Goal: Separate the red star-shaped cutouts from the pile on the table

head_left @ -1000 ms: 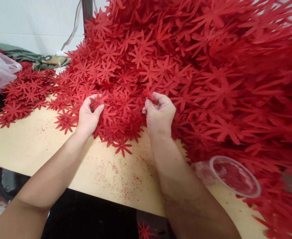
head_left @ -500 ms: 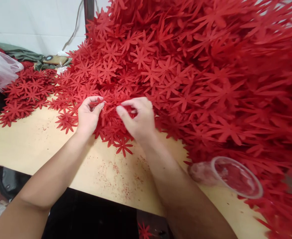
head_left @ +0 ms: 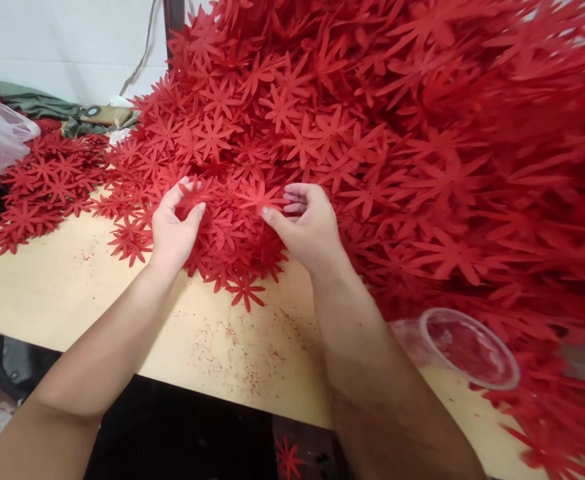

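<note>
My left hand point(head_left: 174, 223) is at the near edge of a big heap of red flower-shaped cutouts point(head_left: 322, 133). Its thumb and fingers are apart, with red petals lying across the fingertips; nothing is plainly gripped. To the right, my right hand point(head_left: 315, 223) has one red flower cutout point(head_left: 261, 197) at its thumb and fingertips, its petals spread toward the left hand. Beneath both hands the piled cutouts overlap. One cutout point(head_left: 245, 291) sticks out onto the wooden tabletop point(head_left: 172, 340).
A clear plastic tub point(head_left: 467, 348) lies tilted by my right forearm. On the left are a smaller pile of red cutouts point(head_left: 47, 180) and a white plastic bag point(head_left: 2, 130). Red crumbs point(head_left: 252, 360) dot the table. One red cutout point(head_left: 288, 457) shows below the table edge.
My right hand has moved right, away from the left, and a red flower cutout now shows at its fingertips. My left thumb and fingers have spread apart.
</note>
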`<state>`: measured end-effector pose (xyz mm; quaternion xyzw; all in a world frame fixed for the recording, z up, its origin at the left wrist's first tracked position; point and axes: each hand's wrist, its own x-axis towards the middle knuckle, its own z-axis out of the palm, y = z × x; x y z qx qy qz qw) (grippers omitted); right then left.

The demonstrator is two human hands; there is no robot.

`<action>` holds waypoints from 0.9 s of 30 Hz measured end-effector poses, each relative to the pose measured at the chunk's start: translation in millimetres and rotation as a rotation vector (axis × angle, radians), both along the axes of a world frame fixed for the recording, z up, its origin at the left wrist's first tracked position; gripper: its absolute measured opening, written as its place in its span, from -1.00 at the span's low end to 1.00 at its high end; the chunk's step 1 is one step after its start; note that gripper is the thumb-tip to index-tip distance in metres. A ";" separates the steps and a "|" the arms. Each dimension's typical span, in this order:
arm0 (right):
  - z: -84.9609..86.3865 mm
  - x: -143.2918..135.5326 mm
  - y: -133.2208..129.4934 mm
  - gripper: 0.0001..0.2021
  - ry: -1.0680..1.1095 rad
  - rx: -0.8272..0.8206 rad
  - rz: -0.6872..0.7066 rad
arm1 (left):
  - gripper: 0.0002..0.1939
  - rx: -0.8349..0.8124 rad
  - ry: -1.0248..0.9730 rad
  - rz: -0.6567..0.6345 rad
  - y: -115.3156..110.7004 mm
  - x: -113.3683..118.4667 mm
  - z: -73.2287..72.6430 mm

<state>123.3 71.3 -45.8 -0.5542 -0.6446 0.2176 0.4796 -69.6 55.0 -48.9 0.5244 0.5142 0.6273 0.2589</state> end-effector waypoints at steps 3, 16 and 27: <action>12.7 7.2 -7.3 -0.55 -0.232 -0.202 0.047 | -0.69 0.040 0.227 0.048 -4.4 0.0 -0.8; 6.8 11.1 -1.0 -0.92 -0.262 -0.256 0.043 | -0.72 0.172 0.378 0.177 -6.0 -2.0 -2.0; -8.4 3.7 6.5 -0.80 -0.148 0.004 -0.155 | -0.71 -0.082 0.737 0.236 7.6 -61.4 14.5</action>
